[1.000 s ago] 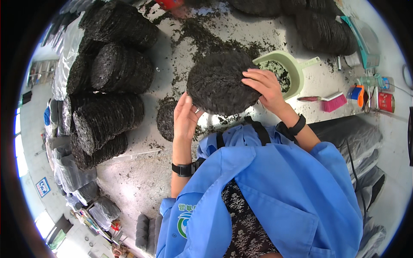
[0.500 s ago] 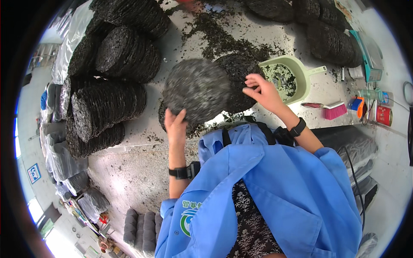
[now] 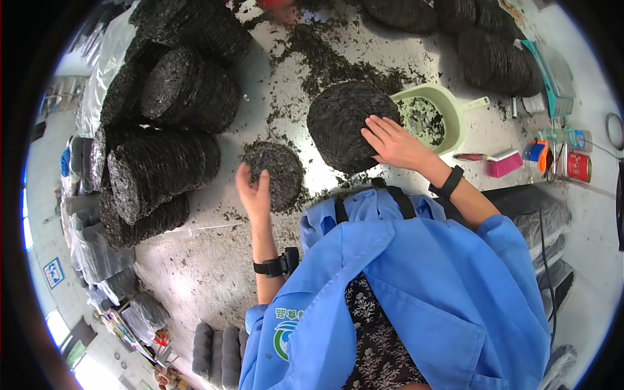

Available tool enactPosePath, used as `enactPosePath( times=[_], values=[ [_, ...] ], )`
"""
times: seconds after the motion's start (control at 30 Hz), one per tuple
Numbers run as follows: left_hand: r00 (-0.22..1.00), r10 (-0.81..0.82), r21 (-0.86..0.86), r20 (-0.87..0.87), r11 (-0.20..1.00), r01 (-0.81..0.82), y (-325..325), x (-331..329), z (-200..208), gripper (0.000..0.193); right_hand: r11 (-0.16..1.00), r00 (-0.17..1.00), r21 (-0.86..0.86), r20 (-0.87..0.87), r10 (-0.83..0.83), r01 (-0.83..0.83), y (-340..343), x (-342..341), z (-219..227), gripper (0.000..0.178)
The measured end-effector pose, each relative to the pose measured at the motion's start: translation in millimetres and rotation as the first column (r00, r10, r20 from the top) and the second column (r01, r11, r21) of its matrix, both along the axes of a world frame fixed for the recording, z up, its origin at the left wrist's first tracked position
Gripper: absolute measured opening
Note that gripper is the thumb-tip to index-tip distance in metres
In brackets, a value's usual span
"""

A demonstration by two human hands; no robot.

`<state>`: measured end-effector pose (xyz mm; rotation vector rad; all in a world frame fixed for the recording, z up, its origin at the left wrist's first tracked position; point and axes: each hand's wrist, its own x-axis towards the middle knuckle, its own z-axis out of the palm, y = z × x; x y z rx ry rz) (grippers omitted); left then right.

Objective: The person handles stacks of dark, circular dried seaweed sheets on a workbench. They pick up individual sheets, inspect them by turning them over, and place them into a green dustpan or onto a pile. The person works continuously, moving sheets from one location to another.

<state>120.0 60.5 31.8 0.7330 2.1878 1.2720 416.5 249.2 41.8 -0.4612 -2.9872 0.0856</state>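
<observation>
In front of me lies a pile of round, dark dried seaweed cakes (image 3: pixel 339 127). My right hand (image 3: pixel 398 144) rests on its right side, fingers stretched out flat. To the left, near the table's front edge, is a smaller-looking round seaweed cake (image 3: pixel 281 172). My left hand (image 3: pixel 254 193) is at its left edge, thumb and fingers apart. Whether those fingertips touch the cake I cannot tell. Nothing is held in either hand.
Tall stacks of seaweed cakes (image 3: pixel 166 166) lean at the left; more stacks (image 3: pixel 497 62) lie at the far right. A pale green dustpan (image 3: pixel 458 127) holds scraps beside the pile. A pink brush (image 3: pixel 504 165), a teal scale (image 3: pixel 551 81) and a red can (image 3: pixel 578 167) stand rightward. Loose flakes (image 3: pixel 312 55) cover the table.
The blurred seaweed cake from my left hand is now on the pile. My left hand has let go and moved down-left to the smaller cake. My right hand has settled flat on the pile.
</observation>
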Motion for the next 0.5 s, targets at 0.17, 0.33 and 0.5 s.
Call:
enactPosePath(
  times=[0.17, 0.33, 0.5],
  values=[
    [0.695, -0.364, 0.338, 0.620, 0.923, 0.182, 48, 55, 54, 0.069, 0.997, 0.954, 0.020, -0.292, -0.065, 0.074, -8, -10, 49, 0.060],
    [0.544, -0.299, 0.342, 0.784, 0.939, 0.023, 60, 91, 64, 0.052, 0.896, 0.913, -0.438, -0.390, -0.119, -0.070, -40, -21, 71, 0.051],
    [0.258, -0.298, 0.357, 0.919, 0.907, -0.225, 49, 82, 60, 0.053, 0.459, 0.687, -0.880, -0.408, -0.601, -0.122, -32, -7, 60, 0.032]
  ],
)
